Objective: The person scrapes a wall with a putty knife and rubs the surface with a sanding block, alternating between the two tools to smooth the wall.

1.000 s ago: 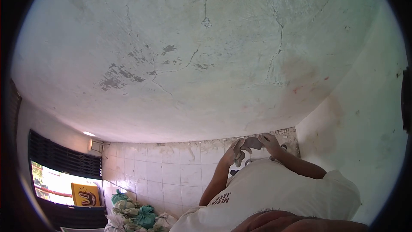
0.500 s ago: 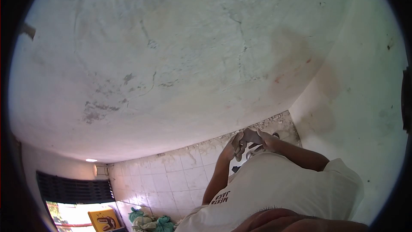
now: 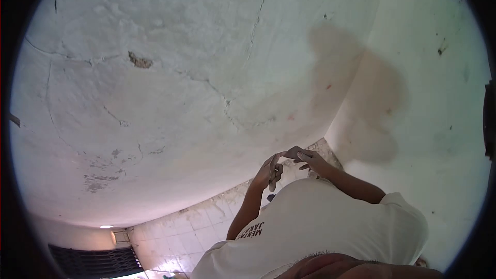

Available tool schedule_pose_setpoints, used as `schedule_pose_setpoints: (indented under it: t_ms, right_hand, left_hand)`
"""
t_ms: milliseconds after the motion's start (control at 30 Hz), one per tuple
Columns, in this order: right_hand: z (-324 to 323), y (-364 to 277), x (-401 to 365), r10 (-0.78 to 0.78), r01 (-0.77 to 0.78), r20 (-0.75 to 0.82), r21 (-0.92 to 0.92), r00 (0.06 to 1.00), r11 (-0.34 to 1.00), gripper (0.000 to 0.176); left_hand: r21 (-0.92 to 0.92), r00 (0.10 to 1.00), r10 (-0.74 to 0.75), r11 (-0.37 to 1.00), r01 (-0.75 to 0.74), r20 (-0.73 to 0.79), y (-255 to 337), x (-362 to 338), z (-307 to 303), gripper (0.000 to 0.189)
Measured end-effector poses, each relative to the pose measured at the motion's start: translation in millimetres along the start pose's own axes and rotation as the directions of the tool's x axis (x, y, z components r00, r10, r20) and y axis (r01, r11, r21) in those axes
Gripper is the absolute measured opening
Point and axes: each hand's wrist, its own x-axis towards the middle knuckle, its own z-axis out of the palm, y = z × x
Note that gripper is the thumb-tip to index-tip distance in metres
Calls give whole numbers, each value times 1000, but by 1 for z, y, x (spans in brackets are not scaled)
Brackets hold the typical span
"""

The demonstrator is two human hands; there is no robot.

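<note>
Both my hands are raised close together in front of my chest, near the wall corner. My right hand (image 3: 311, 161) has its fingers closed on a small dark grey flat piece (image 3: 293, 152); its exact kind is unclear. To the left, my left hand (image 3: 267, 174) is curled round a thin pale flat strip (image 3: 273, 168) that hangs down past its fingers. The tip of the grey piece comes right to the top of the left hand's fingers.
A cracked, pale plaster wall (image 3: 181, 98) with a chipped hole (image 3: 139, 60) fills most of the view. Another wall (image 3: 429, 124) meets it at the right. Light floor tiles (image 3: 201, 222) lie below, with debris along the wall's foot. A dark slatted grille (image 3: 95, 262) is at lower left.
My view has shifted, so the wall marks sit further left and the yellow item and cloth bundles have left view. My hands have drawn slightly apart, the grey piece staying with the right.
</note>
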Motion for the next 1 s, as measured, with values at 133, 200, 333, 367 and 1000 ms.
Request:
schedule_pose_setpoints:
  t_ms: [133, 200, 333, 367, 1000]
  right_hand:
    - [-35, -13, 4, -194, 208, -308, 11, 931, 978, 43]
    - [-50, -35, -2, -335, 348, -417, -48, 845, 936, 40]
    - [-70, -74, -12, -525, 531, -470, -132, 710, 837, 33]
    - [-73, -81, -13, -552, 549, -480, -164, 681, 820, 33]
    - [-48, -114, 6, -578, 621, -399, -30, 711, 784, 41]
  left_hand:
    - [-60, 1000, 5, 998, -4, 22, 17, 28, 8, 62]
    - [-59, 1000, 7, 998, -6, 24, 21, 40, 13, 62]
    - [-41, 998, -2, 999, 4, 58, 13, 67, 16, 56]
    - [52, 1000, 11, 999, -12, 20, 10, 70, 20, 56]
    - [-182, 987, 89, 977, -113, -130, -26, 50, -9, 62]
